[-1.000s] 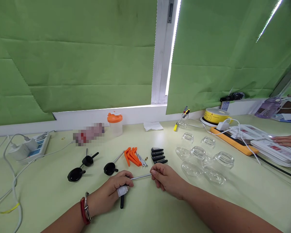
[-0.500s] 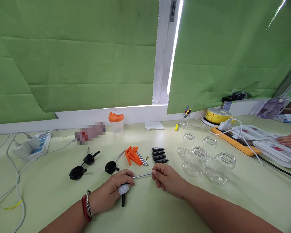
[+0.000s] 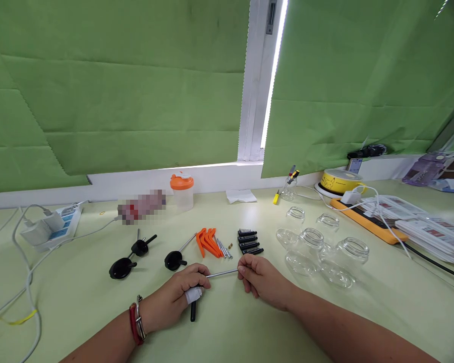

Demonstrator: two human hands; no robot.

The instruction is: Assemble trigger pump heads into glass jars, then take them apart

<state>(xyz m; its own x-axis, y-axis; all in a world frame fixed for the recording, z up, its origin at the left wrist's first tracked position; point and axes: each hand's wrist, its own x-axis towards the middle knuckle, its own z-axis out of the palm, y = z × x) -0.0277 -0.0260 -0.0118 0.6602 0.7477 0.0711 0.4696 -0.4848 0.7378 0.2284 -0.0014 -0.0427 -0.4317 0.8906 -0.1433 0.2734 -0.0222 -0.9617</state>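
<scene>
My left hand (image 3: pixel 184 288), with white tape round one finger, is closed over a black part whose handle-like end (image 3: pixel 192 311) sticks out below. A thin metal rod (image 3: pixel 223 273) runs from under it to my right hand (image 3: pixel 258 276), where thumb and fingers pinch its far end. Most of the black part is hidden by my left hand. Beyond the hands lie a black cap with a rod (image 3: pixel 174 260), orange levers (image 3: pixel 208 243), metal pins (image 3: pixel 223 248), small brass bits (image 3: pixel 230 246) and black pieces with springs (image 3: pixel 249 242).
Several clear jars (image 3: pixel 312 247) stand at right. Two more black caps (image 3: pixel 121 268) with rods lie at left, near a power strip (image 3: pixel 60 227) and white cables. At the back are an orange-lidded cup (image 3: pixel 182 191), paper (image 3: pixel 241 196) and screwdrivers in a jar (image 3: pixel 288 189).
Another person's hand at the right edge has gone out of view. The view has shifted very slightly; my hands and the rod keep the same hold.
</scene>
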